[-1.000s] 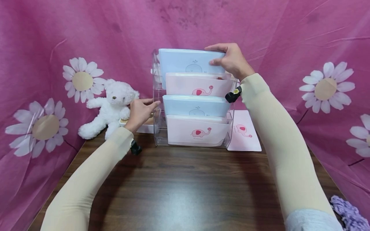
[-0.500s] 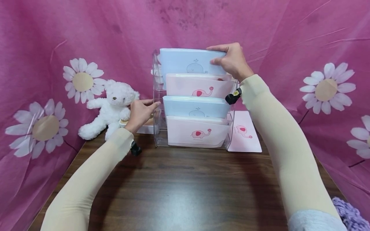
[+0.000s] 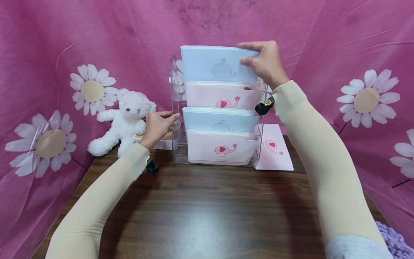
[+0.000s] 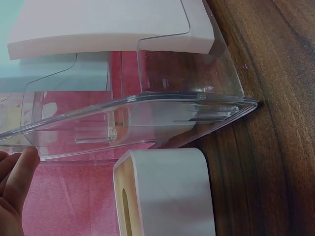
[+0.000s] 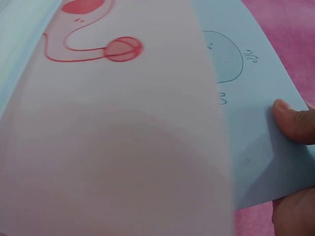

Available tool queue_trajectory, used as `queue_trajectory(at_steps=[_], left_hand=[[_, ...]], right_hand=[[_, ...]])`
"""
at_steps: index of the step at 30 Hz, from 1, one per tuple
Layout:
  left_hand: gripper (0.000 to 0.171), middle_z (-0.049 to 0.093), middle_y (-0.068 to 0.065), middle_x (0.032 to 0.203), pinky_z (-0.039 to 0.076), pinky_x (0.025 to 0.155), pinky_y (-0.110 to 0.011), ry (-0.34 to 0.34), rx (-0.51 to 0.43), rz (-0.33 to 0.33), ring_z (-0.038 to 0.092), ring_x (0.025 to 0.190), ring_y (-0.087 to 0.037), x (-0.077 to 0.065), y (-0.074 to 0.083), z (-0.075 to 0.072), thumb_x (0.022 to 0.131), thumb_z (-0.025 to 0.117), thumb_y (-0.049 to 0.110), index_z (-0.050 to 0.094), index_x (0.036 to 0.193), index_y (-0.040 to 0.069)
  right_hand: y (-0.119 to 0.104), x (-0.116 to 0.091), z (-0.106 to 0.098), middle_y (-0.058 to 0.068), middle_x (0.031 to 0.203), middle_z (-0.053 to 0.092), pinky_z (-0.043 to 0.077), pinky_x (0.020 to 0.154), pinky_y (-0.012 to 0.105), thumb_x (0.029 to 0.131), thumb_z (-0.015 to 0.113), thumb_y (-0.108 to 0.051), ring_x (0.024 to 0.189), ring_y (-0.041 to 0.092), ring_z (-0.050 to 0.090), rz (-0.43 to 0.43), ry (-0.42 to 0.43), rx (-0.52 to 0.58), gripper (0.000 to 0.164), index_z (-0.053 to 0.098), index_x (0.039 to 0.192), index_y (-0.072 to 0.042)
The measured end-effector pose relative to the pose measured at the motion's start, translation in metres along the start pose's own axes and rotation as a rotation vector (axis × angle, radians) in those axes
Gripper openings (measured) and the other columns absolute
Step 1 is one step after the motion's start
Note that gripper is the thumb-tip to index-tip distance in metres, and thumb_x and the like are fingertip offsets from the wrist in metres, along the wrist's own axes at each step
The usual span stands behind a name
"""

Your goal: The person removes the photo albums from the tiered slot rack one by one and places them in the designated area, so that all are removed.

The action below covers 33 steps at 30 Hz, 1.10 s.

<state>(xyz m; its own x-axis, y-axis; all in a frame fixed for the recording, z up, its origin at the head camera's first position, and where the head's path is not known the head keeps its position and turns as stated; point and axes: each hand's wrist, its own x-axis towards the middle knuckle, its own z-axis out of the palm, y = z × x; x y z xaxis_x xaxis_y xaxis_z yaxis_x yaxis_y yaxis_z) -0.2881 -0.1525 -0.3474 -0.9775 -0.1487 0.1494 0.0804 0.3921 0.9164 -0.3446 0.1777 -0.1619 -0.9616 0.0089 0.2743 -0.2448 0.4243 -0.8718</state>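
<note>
A clear acrylic rack (image 3: 175,158) stands on the table with pale blue and pink notebooks in its stepped tiers. My right hand (image 3: 266,63) pinches the top right corner of the rear blue notebook (image 3: 207,64), which bears a whale drawing. Its lower part is hidden behind a pink elephant notebook (image 3: 207,93). Below these sit another blue notebook (image 3: 200,118) and a front pink notebook (image 3: 203,147). With thumb and fingers, my left hand (image 3: 156,126) holds the rack's left side edge; in the left wrist view its fingertips (image 4: 29,157) are right at the clear side panel.
A white teddy bear (image 3: 121,118) sits left of the rack. Behind my left hand is a white box (image 4: 174,191) with a slotted wooden top. Another pink elephant notebook (image 3: 276,154) lies right of the rack. Something purple and knitted (image 3: 392,241) is at the lower right.
My right hand has risen and shifted slightly right with the rear blue notebook, so more of its whale shows above the pink one. The left hand has stayed on the rack.
</note>
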Motion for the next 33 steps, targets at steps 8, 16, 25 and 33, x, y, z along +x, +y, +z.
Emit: queue_trajectory(at_steps=[8,16,25,33], left_hand=[[0.051,0.077,-0.016,0.113,0.062,0.064,-0.025,0.0,0.017,-0.004,0.079,0.081,-0.022,0.001,0.001,0.0,0.087,0.079,0.045,0.075,0.121,0.007],[0.05,0.077,-0.017,0.112,0.063,0.066,-0.029,0.002,0.016,-0.018,0.079,0.079,-0.022,0.0,0.002,-0.001,0.087,0.079,0.043,0.075,0.12,0.006],[0.049,0.077,-0.016,0.11,0.062,0.064,-0.026,-0.002,0.0,-0.021,0.079,0.081,-0.023,-0.001,0.002,-0.001,0.087,0.079,0.043,0.076,0.119,0.006],[0.05,0.078,-0.016,0.109,0.062,0.064,-0.026,-0.005,-0.002,-0.007,0.079,0.08,-0.023,-0.002,0.001,0.0,0.087,0.079,0.044,0.076,0.119,0.006]], right_hand=[[-0.006,-0.002,-0.014,0.003,0.131,0.072,0.057,0.098,0.034,0.085,0.073,0.009,0.107,0.015,0.073,-0.062,0.073,0.122,0.045,0.077,0.119,-0.021],[-0.011,-0.007,-0.025,0.004,0.129,0.072,0.056,0.101,0.035,0.085,0.073,0.01,0.107,0.016,0.071,-0.09,0.149,0.19,0.043,0.077,0.117,-0.018],[-0.013,-0.013,-0.041,0.008,0.121,0.074,0.059,0.093,0.027,0.081,0.07,0.018,0.097,0.017,0.072,-0.08,0.244,0.441,0.045,0.079,0.113,-0.012],[-0.004,-0.024,-0.056,0.007,0.109,0.074,0.059,0.084,0.025,0.08,0.067,0.022,0.092,0.018,0.071,-0.083,0.34,0.594,0.045,0.079,0.112,-0.007]])
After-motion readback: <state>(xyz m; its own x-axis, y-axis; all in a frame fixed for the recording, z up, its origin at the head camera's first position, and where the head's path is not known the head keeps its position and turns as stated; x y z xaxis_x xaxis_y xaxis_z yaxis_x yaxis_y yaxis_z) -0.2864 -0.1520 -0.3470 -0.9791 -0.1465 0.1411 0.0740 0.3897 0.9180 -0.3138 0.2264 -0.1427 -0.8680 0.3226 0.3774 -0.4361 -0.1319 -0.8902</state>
